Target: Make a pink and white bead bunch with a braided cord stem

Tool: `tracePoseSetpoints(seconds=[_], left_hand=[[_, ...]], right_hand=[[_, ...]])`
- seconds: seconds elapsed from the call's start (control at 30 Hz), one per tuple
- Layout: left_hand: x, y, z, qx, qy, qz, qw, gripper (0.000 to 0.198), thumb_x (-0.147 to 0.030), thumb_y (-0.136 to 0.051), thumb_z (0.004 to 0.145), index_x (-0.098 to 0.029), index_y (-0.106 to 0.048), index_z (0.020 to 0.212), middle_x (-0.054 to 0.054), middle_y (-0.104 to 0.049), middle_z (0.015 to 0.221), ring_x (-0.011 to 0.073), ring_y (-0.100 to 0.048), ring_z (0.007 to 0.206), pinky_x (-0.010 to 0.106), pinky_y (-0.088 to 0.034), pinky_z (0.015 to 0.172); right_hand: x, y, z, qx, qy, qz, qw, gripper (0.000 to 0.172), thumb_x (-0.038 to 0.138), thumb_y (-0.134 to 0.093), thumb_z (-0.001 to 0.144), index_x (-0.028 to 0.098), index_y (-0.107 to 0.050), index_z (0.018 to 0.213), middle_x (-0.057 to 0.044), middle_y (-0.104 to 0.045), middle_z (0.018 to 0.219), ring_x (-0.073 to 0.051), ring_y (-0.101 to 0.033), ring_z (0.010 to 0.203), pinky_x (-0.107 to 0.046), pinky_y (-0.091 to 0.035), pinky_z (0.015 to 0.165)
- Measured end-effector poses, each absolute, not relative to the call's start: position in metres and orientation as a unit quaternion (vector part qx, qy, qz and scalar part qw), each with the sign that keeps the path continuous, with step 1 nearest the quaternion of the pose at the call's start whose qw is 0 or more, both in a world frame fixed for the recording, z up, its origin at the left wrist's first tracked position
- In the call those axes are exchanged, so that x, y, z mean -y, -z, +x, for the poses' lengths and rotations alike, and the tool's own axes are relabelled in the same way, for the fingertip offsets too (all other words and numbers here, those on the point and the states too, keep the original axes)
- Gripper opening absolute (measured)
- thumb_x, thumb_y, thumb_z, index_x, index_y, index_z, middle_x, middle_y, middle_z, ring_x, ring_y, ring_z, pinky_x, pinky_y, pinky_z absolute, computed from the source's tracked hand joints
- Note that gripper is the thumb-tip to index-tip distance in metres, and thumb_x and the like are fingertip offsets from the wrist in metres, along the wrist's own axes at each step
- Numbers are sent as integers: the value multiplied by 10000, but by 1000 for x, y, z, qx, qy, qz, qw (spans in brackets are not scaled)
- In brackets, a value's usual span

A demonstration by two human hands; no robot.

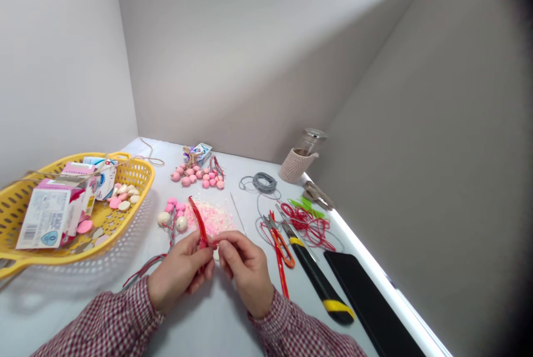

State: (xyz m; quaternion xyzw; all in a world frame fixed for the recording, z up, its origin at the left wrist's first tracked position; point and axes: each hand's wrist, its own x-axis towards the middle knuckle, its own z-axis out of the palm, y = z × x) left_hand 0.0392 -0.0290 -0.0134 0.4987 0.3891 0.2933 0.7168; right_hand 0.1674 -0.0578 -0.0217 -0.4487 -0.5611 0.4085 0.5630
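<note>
In the head view, my left hand (pixel 182 266) is closed on a red ribbon (pixel 199 219), whose free end sticks up and away above the fingers. Close beside it, my right hand (pixel 245 269) pinches a thin red piece that runs between the two hands; whether it belongs to the ribbon is unclear. A small white round piece (pixel 216 254) shows between the hands. Just beyond them lies a heap of pink and white bits (pixel 214 216). Pink and white balls (pixel 181 224) on cords sit left of the heap.
Left stands a yellow basket (pixel 146 182) with boxes and discs. Pink balls (pixel 187 180) and grey cord (pixel 265 182) lie farther back. Orange-handled scissors (pixel 285 251), a black-yellow tool (pixel 314 273), red cord (pixel 306 224), a black slab (pixel 366 296) and a jar (pixel 308 143) are right.
</note>
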Motion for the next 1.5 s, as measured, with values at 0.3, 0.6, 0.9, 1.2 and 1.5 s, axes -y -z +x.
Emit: tracePoseSetpoints(seconds=[0.3,0.6,0.9,1.2,1.5], left_hand=[[27,12,31,-347,-328,386,789,279,-403,-612,703,-166,-485,775,-50,-514,565,50,-431,419,152,-312,371],[26,10,33,-331,-353,370,793,331,-446,-650,671,-156,-515,759,-79,-449,460,33,-299,356,142,-217,321],[25,9,33,-349,-385,352,778,352,-440,-681,643,-159,-512,772,-82,-461,471,30,-301,354,139,-230,316],[26,11,33,-346,-391,348,778,336,-436,-662,669,-153,-530,794,-75,-472,476,34,-314,349,140,-242,309],[26,10,33,-329,-378,355,789,325,-435,-651,684,-148,-537,783,-62,-484,506,34,-322,354,137,-262,301]], right_hand=[[54,26,170,498,-451,-461,579,237,355,-534,813,146,-645,795,54,-440,502,-57,-346,406,-195,-270,393],[54,27,169,485,-461,-474,572,251,386,-561,790,144,-626,772,58,-438,498,-58,-349,405,-194,-275,395],[53,26,163,491,-489,-487,532,305,456,-600,738,167,-524,679,71,-445,492,-50,-351,392,-185,-278,389],[55,29,162,527,-451,-472,544,233,403,-560,786,170,-542,770,55,-467,553,-62,-369,432,-191,-301,406],[55,29,161,493,-447,-494,560,285,440,-542,785,175,-496,690,62,-453,524,-49,-339,388,-183,-270,379]])
